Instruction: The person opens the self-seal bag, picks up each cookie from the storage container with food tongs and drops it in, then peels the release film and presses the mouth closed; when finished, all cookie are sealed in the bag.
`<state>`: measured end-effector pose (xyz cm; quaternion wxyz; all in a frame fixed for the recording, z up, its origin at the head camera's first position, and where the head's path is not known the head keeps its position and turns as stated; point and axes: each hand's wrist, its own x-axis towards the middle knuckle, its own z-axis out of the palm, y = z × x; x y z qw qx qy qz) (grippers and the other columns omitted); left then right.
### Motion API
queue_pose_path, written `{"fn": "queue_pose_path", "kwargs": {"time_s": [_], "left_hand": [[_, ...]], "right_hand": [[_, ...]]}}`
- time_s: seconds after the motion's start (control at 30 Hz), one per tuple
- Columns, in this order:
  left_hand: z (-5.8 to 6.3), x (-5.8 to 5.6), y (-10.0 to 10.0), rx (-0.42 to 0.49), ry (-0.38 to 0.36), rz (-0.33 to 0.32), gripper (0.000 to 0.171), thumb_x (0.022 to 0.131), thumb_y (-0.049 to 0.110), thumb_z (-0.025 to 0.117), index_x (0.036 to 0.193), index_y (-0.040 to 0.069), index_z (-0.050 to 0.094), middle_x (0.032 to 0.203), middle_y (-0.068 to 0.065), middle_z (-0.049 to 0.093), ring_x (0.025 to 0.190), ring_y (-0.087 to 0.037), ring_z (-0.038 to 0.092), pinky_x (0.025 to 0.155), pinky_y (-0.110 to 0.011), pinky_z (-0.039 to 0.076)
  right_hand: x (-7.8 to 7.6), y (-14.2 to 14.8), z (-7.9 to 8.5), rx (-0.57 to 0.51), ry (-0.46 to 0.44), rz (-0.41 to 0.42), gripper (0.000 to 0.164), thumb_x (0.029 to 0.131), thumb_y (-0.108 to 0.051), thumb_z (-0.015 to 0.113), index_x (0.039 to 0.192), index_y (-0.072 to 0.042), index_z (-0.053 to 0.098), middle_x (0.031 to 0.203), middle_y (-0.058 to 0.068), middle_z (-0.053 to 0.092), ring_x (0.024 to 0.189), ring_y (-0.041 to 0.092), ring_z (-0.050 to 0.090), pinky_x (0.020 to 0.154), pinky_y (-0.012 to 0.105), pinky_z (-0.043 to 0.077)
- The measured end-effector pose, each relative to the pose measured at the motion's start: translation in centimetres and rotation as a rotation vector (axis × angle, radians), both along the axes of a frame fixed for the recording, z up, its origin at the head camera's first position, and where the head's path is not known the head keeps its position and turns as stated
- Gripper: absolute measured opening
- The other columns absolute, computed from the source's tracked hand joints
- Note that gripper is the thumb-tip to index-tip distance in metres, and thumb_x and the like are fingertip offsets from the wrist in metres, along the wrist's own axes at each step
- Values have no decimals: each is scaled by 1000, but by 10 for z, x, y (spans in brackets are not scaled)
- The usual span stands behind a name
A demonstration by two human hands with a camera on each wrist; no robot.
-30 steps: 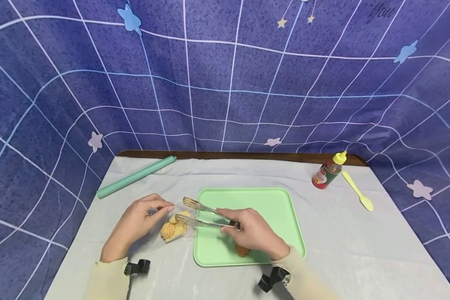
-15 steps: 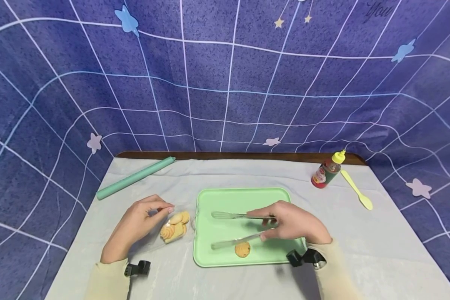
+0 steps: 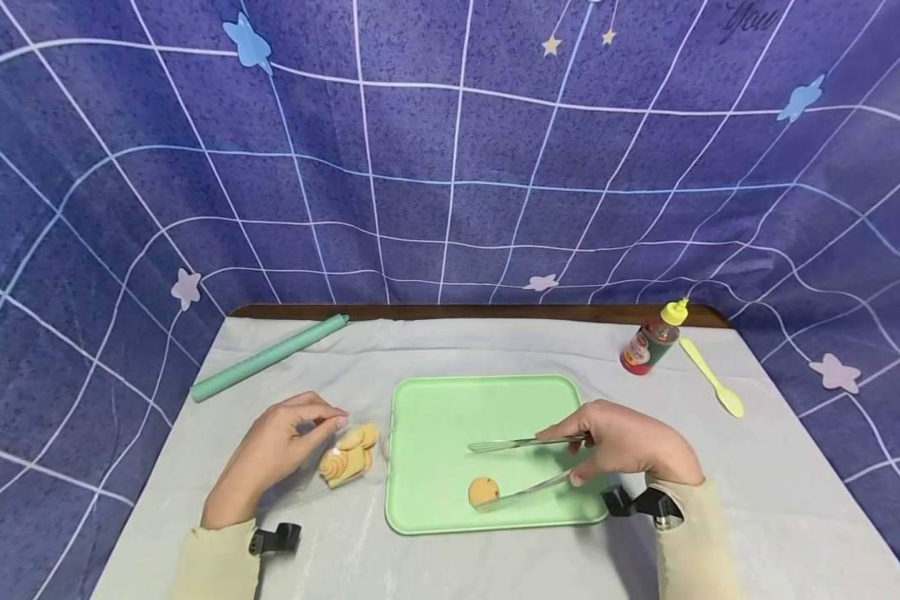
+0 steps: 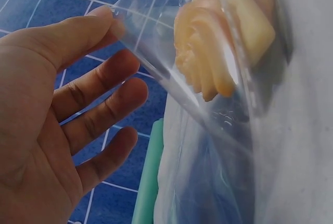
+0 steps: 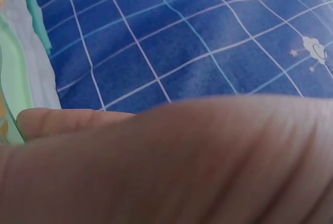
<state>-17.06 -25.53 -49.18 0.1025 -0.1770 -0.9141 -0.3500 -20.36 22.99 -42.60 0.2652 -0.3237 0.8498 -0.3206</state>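
At the left of the table, my left hand (image 3: 285,442) pinches the edge of a clear plastic bag (image 4: 151,67) between thumb and forefinger, its other fingers loosely bent. Several pale cookies (image 3: 347,457) lie inside the bag, one a ridged swirl. Over the right part of the green tray (image 3: 450,400), my right hand (image 3: 622,442) holds metal tongs (image 3: 525,492) with their arms spread apart. One tong tip overlaps a round cookie (image 3: 483,492) near the tray's front edge. The right wrist view mostly shows the back of the hand, with the tongs largely out of sight.
A teal roll (image 3: 270,358) lies at the back left. A red sauce bottle (image 3: 648,342) with a yellow cap stands at the back right, a yellow spoon (image 3: 712,379) beside it. Behind the table hangs a blue patterned cloth (image 3: 450,167).
My right hand has drawn the tongs rightward, away from the bagged cookies to over the tray, with their arms wider apart. The round cookie on the tray now shows fully. My left hand stays put.
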Motion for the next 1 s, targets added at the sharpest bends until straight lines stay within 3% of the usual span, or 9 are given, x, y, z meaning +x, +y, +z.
{"fn": "queue_pose_path", "kwargs": {"time_s": [0.2, 0.53, 1.0], "left_hand": [[-1, -1, 0, -1, 30, -3, 10, 96, 30, 73, 102, 25, 81, 95, 23, 65, 87, -3, 62, 74, -35, 52], [-3, 0, -1, 7, 24, -3, 11, 96, 28, 74, 101, 22, 81, 95, 23, 65, 86, -3, 62, 74, -39, 53], [-3, 0, -2, 2, 16, -8, 12, 97, 30, 73, 102, 23, 81, 95, 23, 65, 85, -3, 61, 72, -35, 52]], "right_hand": [[-2, 11, 2, 46, 75, -19, 63, 71, -6, 90, 131, -17, 71, 113, -5, 72, 96, 22, 68, 81, 42, 55], [-3, 18, 4, 26, 130, -21, 63, 73, -4, 89, 132, -18, 70, 110, -12, 72, 95, 19, 69, 76, 39, 56], [-9, 0, -8, -29, 141, 1, 63, 75, -4, 88, 134, -15, 69, 119, 1, 72, 98, 23, 69, 77, 39, 57]]}}
